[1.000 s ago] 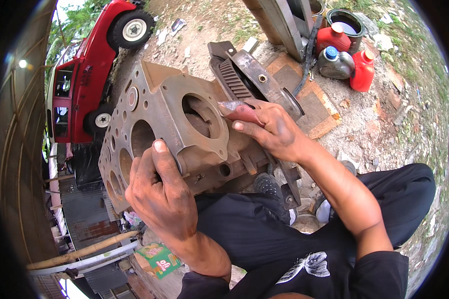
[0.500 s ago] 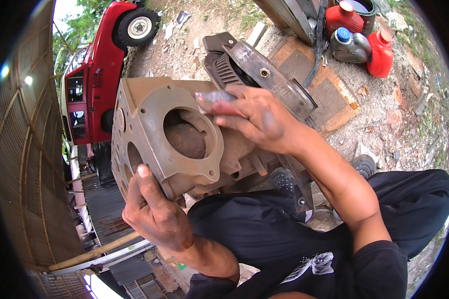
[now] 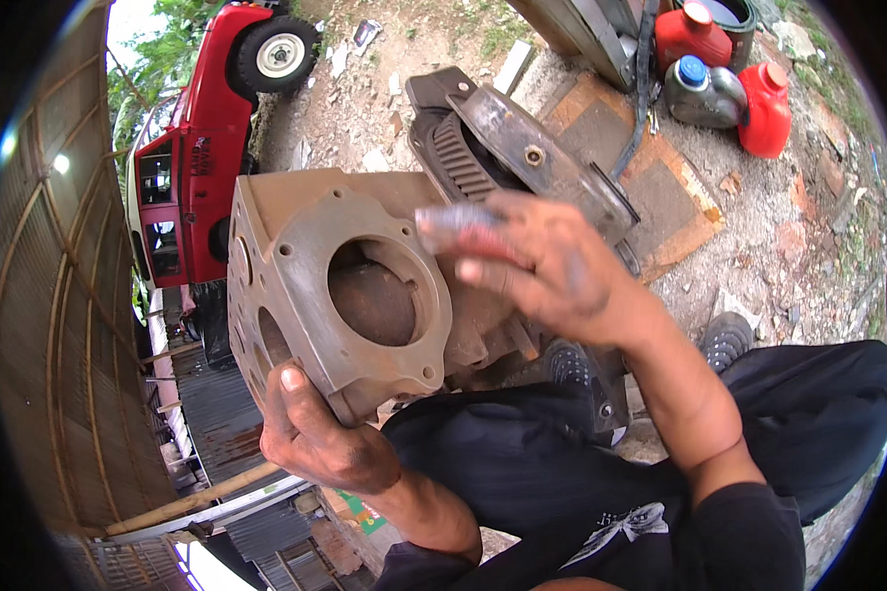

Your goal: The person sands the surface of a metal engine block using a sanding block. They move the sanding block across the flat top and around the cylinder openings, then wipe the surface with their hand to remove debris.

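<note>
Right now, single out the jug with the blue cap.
The grey jug; the upper red jug and the right-hand red jug both have reddish caps.

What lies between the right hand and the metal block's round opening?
In the head view: the blurred reddish-grey piece in the right hand, then the metal block's flat rim; whether they touch is unclear.

Lettering (image 3: 200,158) on red vehicle (image 3: 212,110), perhaps shirt (image 3: 623,530)
</note>
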The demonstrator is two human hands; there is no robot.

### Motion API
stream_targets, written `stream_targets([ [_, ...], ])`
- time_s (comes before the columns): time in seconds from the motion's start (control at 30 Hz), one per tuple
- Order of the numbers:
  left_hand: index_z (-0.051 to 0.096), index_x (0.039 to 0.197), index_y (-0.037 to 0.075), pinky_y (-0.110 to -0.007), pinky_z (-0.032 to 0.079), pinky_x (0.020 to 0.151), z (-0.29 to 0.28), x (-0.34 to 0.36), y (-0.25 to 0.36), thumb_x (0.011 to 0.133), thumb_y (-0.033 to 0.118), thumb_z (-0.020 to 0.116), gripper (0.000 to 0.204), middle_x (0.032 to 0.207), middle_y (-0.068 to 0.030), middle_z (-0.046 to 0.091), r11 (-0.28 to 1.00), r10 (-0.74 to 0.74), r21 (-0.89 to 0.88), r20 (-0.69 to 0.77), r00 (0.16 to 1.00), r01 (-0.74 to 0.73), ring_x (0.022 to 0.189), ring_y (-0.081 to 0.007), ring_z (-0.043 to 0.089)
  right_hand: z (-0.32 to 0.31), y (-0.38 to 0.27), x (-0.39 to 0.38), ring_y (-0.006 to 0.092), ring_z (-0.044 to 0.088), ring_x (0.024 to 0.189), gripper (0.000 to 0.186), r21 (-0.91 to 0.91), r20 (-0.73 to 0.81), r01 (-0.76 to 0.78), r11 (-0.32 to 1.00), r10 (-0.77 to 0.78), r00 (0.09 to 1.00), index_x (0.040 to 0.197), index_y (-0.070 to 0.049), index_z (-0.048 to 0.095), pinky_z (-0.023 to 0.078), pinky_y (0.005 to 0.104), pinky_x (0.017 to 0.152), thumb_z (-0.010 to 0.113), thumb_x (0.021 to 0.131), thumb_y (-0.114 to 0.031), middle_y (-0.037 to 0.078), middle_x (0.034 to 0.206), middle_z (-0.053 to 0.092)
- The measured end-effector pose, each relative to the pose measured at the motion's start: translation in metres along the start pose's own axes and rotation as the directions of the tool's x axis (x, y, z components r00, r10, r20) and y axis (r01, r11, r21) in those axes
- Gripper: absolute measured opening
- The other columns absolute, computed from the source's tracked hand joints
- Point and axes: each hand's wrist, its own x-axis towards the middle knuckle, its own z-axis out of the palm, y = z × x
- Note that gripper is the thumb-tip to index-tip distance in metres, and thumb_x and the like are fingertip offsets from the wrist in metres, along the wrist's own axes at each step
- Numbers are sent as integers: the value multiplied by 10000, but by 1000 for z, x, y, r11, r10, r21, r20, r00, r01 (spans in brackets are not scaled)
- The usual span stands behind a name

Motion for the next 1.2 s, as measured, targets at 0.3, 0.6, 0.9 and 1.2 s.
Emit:
stream_targets([
  [0.3, 745, 1028, -160, -410, 523, 632, -1, -2, 1, 1115, 328, 525, 542, 816, -189, 712, 970, -160, -183, 24, 987, 162, 695, -223, 638, -2, -8, 6, 346, 743, 1146, 379, 195, -167, -160, 968, 194, 967, 1316, -52, 786, 555, 451, 1037, 699, 1062, -320, 156, 1244, 808],
  [0.6, 760, 1075, -137, -388, 543, 667, -2, -2, 10, 1101, 297, 512, 500, 865, -178, 727, 947, -235, -218, 29, 971, 236, 757, -225, 673, 34, 0, 1, 383, 718, 938, 358, -140, -285, 110, 984, -146, 947, 1281, -87, 819, 597, 442, 875, 827, 925, -120, 189, 1038, 733],
  [0.9, 758, 1062, -117, -385, 543, 690, 1, -2, 9, 1101, 312, 495, 505, 858, -168, 732, 953, -203, -225, 32, 979, 205, 764, -226, 680, 32, -9, -5, 429, 743, 1107, 396, -104, -222, -50, 993, 26, 975, 1310, -108, 820, 602, 442, 968, 783, 925, -23, 271, 1274, 718],
  [1.2, 734, 1000, -112, -403, 528, 683, -2, 1, 10, 1107, 346, 511, 520, 843, -161, 714, 954, -209, -207, 69, 976, 219, 772, -221, 666, 26, -20, -5, 437, 725, 1134, 397, -219, -111, 95, 971, -122, 986, 1323, -15, 751, 614, 475, 982, 698, 930, -37, 256, 1327, 688],
])
